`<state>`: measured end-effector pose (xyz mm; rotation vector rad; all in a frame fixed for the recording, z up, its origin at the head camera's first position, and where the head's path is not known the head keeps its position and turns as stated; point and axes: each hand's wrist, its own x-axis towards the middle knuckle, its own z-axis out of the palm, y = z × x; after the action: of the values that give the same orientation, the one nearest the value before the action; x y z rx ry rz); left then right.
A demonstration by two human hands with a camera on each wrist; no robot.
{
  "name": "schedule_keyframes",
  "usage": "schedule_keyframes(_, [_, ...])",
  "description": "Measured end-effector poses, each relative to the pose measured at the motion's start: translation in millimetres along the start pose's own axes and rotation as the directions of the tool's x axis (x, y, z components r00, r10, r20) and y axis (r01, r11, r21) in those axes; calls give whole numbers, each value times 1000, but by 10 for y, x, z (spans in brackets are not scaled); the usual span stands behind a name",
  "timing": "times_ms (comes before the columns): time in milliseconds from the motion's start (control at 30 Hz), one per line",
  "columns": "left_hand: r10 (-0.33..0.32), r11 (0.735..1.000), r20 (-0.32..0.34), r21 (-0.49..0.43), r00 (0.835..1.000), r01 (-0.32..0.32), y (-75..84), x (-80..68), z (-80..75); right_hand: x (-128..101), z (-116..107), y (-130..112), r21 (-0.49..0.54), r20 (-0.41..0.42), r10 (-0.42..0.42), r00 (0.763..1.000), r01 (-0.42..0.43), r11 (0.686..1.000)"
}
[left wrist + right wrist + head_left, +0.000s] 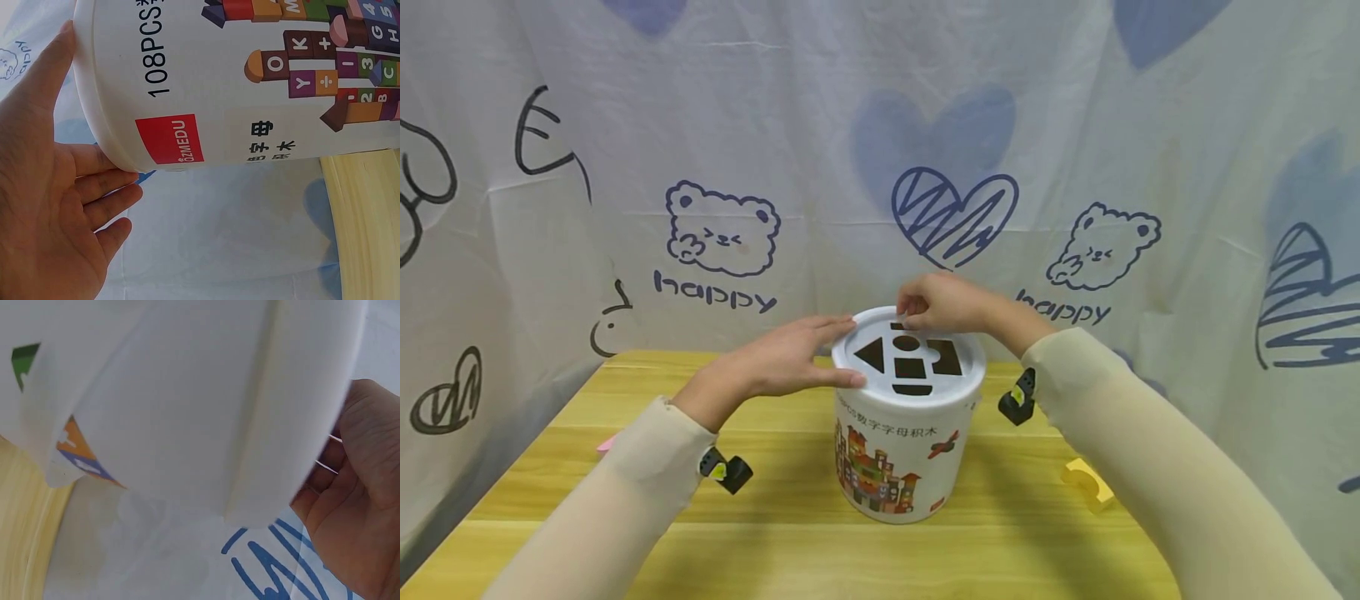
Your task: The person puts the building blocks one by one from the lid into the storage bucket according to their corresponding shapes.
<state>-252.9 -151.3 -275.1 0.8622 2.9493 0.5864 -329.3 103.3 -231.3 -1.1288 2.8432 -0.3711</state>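
A white toy bucket (901, 454) with printed building blocks stands on the yellow wooden table (775, 533). Its white lid (961, 379) has several dark shape cut-outs. My left hand (831, 354) lies flat against the lid's left rim, fingers straight; the left wrist view shows the same open left hand (59, 200) beside the bucket (250, 94). My right hand (925, 307) is curled over the lid's far rim, fingertips bunched at a cut-out. What lies under them is hidden. In the right wrist view the right hand (359, 500) sits behind the lid (206, 406).
A yellow arch-shaped block (1087, 483) lies on the table to the right of the bucket. A small pink piece (606, 443) shows at the left, partly behind my sleeve. A white curtain (880, 125) with hearts and bears hangs close around the table.
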Motion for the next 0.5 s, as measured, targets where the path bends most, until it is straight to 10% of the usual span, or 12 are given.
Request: schedule_keyframes(500, [4, 1000, -3, 1, 1000, -4, 1, 7, 3, -245, -115, 127, 81, -69, 16, 998, -10, 997])
